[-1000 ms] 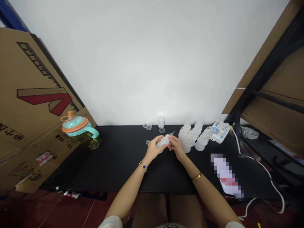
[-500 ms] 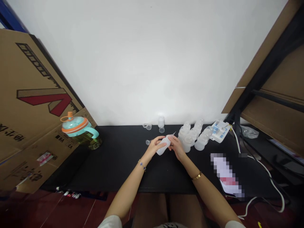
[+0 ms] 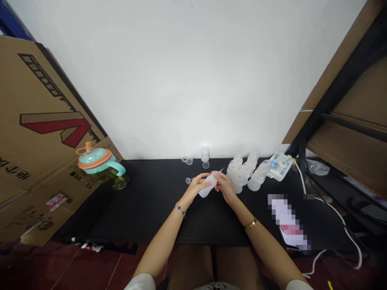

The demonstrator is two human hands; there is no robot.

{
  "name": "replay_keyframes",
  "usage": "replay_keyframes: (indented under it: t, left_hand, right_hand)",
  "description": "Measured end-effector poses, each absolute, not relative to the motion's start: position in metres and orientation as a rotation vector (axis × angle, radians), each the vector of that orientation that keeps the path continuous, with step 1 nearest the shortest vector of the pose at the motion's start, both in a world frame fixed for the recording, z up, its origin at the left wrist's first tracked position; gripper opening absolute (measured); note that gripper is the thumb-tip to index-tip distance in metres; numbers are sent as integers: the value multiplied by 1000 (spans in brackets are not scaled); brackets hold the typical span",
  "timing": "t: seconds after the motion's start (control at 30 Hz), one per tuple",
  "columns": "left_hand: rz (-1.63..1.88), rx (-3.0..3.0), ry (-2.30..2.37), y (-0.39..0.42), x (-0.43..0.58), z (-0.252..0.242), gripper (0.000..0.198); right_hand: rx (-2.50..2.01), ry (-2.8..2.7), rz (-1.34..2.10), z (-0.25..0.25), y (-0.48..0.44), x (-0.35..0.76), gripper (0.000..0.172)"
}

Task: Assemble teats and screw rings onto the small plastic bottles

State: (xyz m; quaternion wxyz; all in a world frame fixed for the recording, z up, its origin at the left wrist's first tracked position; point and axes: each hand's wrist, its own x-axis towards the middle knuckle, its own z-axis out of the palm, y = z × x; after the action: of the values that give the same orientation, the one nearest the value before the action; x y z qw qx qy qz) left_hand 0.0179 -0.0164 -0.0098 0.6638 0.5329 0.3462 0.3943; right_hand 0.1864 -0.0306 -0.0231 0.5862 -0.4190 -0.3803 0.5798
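Note:
My left hand (image 3: pixel 196 186) is wrapped round a whitish translucent plastic bottle (image 3: pixel 205 190), which is tilted with its top toward the upper right. At the bottle's top end, the fingers of my right hand (image 3: pixel 223 184) are closed on it; what exactly they pinch there is hidden. A thin clear tip (image 3: pixel 221 169) sticks out past the right fingers. Several similar bottles with clear domed tops (image 3: pixel 238 182) stand in a group just right of my right hand. A small clear part (image 3: pixel 188 181) lies left of my left fingers.
Near the wall lie a clear cap (image 3: pixel 189 160) and a small bottle (image 3: pixel 205 155). A large jug (image 3: pixel 99 165) stands left beside a cardboard box (image 3: pixel 36 141). Right are a white-and-blue case (image 3: pixel 279 166), a pixelated flat object (image 3: pixel 287 221) and a white cable (image 3: pixel 344 225).
Almost nothing differs. Both hands keep the bottle in the same place, with only a very slight shift of fingers and view.

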Motion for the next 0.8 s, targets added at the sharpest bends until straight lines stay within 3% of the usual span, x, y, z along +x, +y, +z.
replay_keyframes:
  t: [0.8]
  left_hand:
    - [949,1319,815,-15,20,-16,71]
  right_hand:
    - [-1038,-903,1336,-27,-28,188,50]
